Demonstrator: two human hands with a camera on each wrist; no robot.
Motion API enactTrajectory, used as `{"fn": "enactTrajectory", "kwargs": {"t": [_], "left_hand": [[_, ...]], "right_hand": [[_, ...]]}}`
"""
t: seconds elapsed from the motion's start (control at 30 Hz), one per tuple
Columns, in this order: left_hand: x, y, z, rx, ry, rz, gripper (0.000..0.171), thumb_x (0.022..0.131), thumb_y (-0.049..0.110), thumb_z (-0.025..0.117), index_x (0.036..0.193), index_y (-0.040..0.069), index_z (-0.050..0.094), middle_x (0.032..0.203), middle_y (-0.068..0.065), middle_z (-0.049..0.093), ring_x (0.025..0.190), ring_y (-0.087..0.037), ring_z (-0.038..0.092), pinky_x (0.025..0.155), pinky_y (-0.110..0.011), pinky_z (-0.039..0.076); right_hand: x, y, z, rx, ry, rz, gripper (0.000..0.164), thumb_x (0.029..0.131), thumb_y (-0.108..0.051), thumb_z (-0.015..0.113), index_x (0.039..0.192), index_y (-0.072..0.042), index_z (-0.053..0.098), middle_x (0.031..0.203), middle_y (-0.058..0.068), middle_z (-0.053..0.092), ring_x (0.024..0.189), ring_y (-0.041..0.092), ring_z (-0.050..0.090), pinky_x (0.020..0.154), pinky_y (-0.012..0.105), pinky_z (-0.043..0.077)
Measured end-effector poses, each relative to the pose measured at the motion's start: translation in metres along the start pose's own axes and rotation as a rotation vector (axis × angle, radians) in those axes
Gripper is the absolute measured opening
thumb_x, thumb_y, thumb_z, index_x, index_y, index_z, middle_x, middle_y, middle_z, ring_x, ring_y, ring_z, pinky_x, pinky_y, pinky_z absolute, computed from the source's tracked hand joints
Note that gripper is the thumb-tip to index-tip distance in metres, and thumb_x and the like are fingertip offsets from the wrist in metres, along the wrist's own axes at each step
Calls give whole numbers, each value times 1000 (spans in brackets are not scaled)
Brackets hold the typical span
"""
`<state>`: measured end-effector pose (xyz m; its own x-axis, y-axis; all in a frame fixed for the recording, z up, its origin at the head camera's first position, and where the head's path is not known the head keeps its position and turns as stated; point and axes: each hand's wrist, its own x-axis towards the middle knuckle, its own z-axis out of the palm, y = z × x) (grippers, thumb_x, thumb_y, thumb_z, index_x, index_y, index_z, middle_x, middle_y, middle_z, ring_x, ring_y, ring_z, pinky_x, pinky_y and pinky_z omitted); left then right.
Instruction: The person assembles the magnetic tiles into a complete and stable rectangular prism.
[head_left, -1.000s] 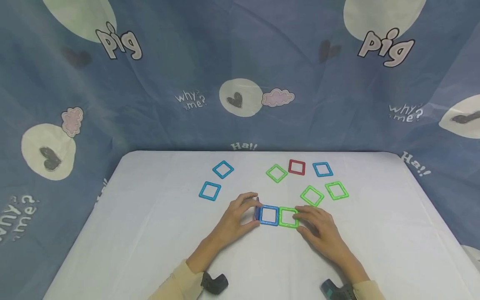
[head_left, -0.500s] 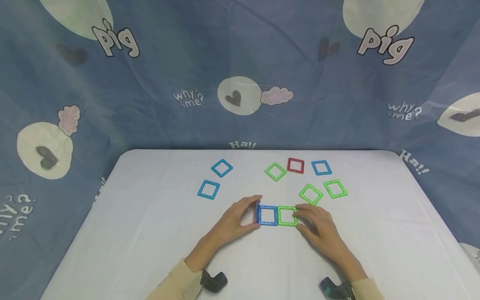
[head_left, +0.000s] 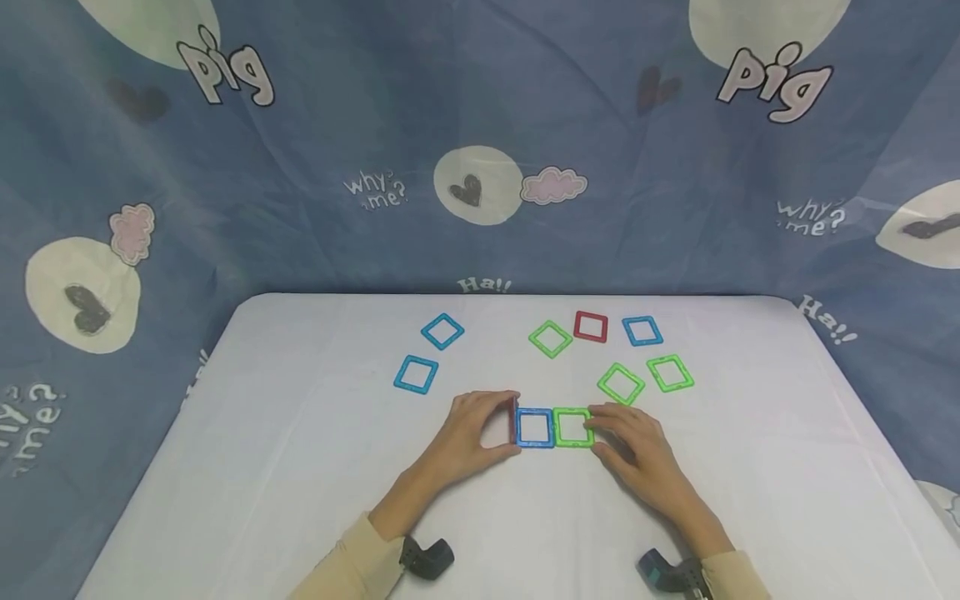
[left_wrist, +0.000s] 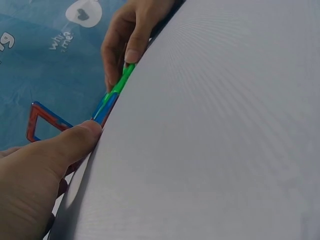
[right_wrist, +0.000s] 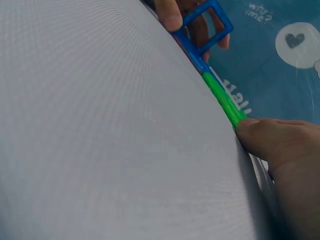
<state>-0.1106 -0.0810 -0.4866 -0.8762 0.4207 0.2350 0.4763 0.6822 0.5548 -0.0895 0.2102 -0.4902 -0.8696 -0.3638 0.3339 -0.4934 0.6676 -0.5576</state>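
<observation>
Two square magnetic tiles lie flat edge to edge in the head view: a blue tile [head_left: 534, 444] and, to its right, a green tile [head_left: 572, 444]. At the blue tile's left edge stands an upright tile [left_wrist: 32, 122], red on its left face; its other side looks blue [right_wrist: 227, 22] in the right wrist view. My left hand [head_left: 468, 437] pinches the upright tile, thumb at its near corner and fingers at the far edge. My right hand [head_left: 636, 443] grips the green tile's right side, thumb at the near corner. Some fingertips are hidden in the wrist views.
Loose tiles lie flat farther back on the white table [head_left: 300, 467]: blue ones [head_left: 416, 390] at the left, a red tile [head_left: 591, 340], a blue tile [head_left: 642, 342] and green tiles [head_left: 671, 387] at the right. A patterned blue cloth [head_left: 315, 250] hangs behind.
My left fingers have shifted to the upright tile's far edge, and its reddish left face now shows more in the head view. The right hand stays on the green tile.
</observation>
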Motion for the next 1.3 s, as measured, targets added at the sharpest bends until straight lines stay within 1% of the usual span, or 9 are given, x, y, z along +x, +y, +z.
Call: {"fn": "enactTrajectory", "kwargs": {"t": [0.1, 0.27, 0.5, 0.7, 0.8, 0.97, 1.07, 1.2, 1.3], "left_hand": [[1, -1, -1, -9, 16, 15, 73, 72, 40, 80, 135, 22, 47, 131, 7, 56, 125, -14, 48, 108, -39, 34], [1, -1, -1, -18, 18, 2, 73, 72, 39, 80, 135, 22, 47, 130, 7, 57, 124, -14, 50, 109, -39, 34], [1, 1, 0, -4, 24, 0, 72, 72, 37, 80, 134, 22, 47, 129, 7, 57, 122, -13, 50, 107, -38, 34], [5, 3, -2, 23, 39, 9, 71, 73, 36, 79, 134, 22, 46, 129, 8, 57, 123, -13, 49, 107, -38, 34], [6, 3, -3, 23, 45, 8, 71, 73, 36, 79, 134, 22, 46, 129, 8, 57, 122, -13, 49, 106, -38, 34], [3, 1, -2, 11, 31, -6, 71, 73, 36, 80, 134, 21, 47, 129, 7, 58, 122, -14, 51, 107, -39, 34], [2, 1, -1, 10, 24, -8, 71, 73, 36, 79, 134, 21, 47, 128, 7, 58, 122, -14, 51, 107, -39, 34], [1, 1, -1, 12, 22, -9, 70, 74, 37, 78, 134, 22, 46, 127, 8, 58, 122, -14, 50, 108, -39, 33], [1, 1, -1, 12, 19, -12, 70, 74, 37, 78, 134, 22, 46, 127, 8, 59, 122, -14, 50, 108, -39, 33]], "right_hand": [[1, 0, 0, 1, 0, 7, 33, 84, -18, 70, 116, -22, 64, 132, -3, 57, 129, 26, 44, 106, 49, 27], [1, 0, 0, 1, -5, 9, 33, 85, -18, 70, 116, -23, 64, 132, -4, 57, 130, 26, 44, 107, 49, 27], [0, 1, -1, -5, -9, 2, 31, 86, -18, 67, 117, -24, 64, 132, -3, 57, 129, 26, 44, 106, 51, 27], [3, 3, -4, -14, 2, -23, 31, 87, -17, 66, 117, -23, 64, 131, -1, 58, 129, 26, 43, 107, 48, 27], [4, 4, -4, -4, 7, -12, 31, 87, -17, 66, 117, -23, 64, 131, -2, 58, 130, 25, 43, 107, 46, 26], [2, 2, -2, 31, 8, 24, 29, 88, -16, 65, 116, -25, 64, 130, -4, 58, 129, 24, 44, 107, 46, 26], [-1, 3, -1, 48, 18, 34, 27, 88, -15, 65, 114, -24, 65, 128, -4, 59, 127, 22, 46, 108, 40, 27], [-1, 5, -1, 86, 43, 45, 25, 89, -11, 64, 112, -21, 64, 124, -3, 61, 123, 17, 48, 109, 20, 26], [-2, 7, -1, 104, 63, 39, 24, 88, -8, 63, 110, -18, 64, 121, -3, 62, 120, 16, 50, 108, 10, 25]]}}
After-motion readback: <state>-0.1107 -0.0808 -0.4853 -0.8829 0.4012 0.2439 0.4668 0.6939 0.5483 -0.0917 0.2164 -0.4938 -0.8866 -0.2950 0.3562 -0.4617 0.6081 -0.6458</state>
